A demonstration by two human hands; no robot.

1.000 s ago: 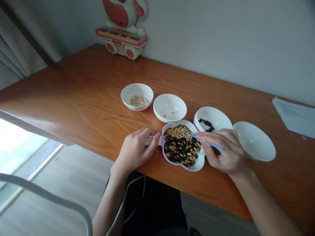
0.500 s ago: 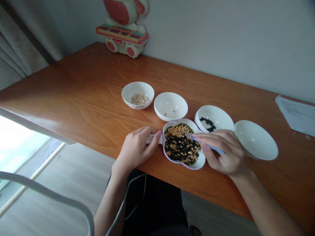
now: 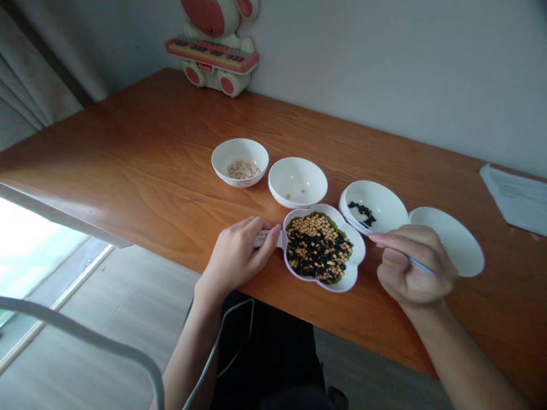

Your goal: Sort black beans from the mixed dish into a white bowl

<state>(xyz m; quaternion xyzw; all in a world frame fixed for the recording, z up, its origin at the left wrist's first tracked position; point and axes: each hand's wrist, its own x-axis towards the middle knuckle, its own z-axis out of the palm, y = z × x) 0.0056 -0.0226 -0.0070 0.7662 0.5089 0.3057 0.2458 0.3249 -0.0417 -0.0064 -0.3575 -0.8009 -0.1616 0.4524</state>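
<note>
My left hand (image 3: 239, 253) is closed on the white handle of a flower-shaped dish (image 3: 358, 250) with a lilac rim. Inside it lie black beans (image 3: 314, 250), yellow soybeans (image 3: 318, 226) and some green beans at the edges. To the right of the dish, my right hand (image 3: 416, 265) pinches slim blue tweezers (image 3: 421, 266). Their tips point left, near the front of a white bowl (image 3: 387, 199) with several black beans. Whether the tips hold a bean is too small to tell.
Behind the dish, one white bowl (image 3: 298, 165) contains a few yellow beans and another (image 3: 240, 147) flat pale seeds. A further white bowl (image 3: 453, 239) is partly behind my right hand. A toy keyboard (image 3: 211, 54) and a plastic sleeve (image 3: 517, 196) sit farther back on the wooden table (image 3: 141, 148).
My right hand has moved right with the tweezers, from above the beans in the dish to beside the bowl of black beans. My left hand keeps its grip on the handle.
</note>
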